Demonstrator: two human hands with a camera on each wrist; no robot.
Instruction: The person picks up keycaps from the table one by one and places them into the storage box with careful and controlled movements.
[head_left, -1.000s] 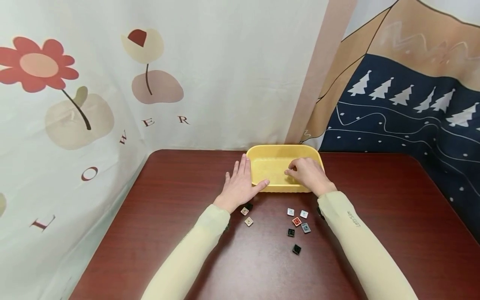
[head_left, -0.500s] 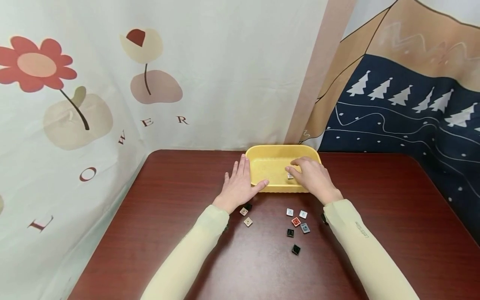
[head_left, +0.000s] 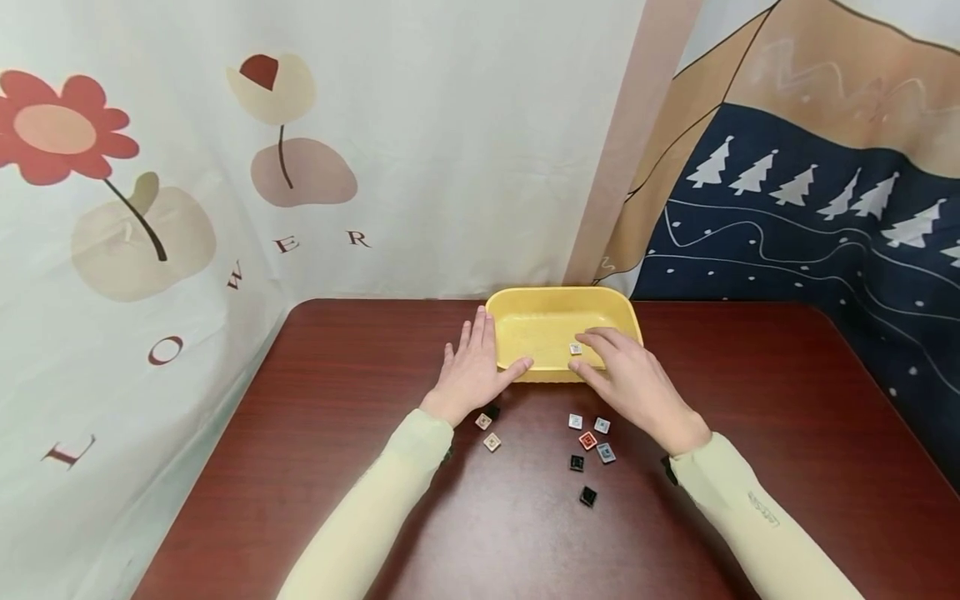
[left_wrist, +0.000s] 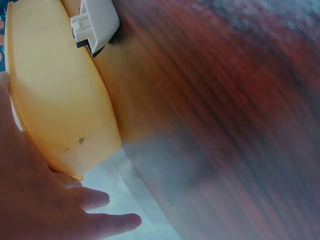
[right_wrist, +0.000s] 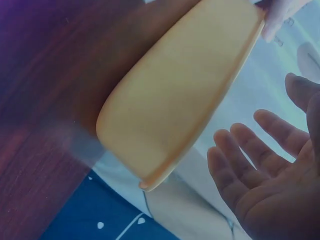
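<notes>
Closest: two small square black plastic-looking tiles, out on the dark red-brown wood-grain table.
Next up: blue-grey tile, red tile, two white tiles, short of the yellow oblong plastic tray.
Near left wrist: two beige tiles, another black tile.
Right hand: over tray's near right corner, fingers loosely apart, gripping nothing.
Left hand: along tray's left edge, fingers straight, nothing grabbed.
In-tray tile: white, just off right fingertips.
Tray: by table's far edge, middle-ish.
</notes>
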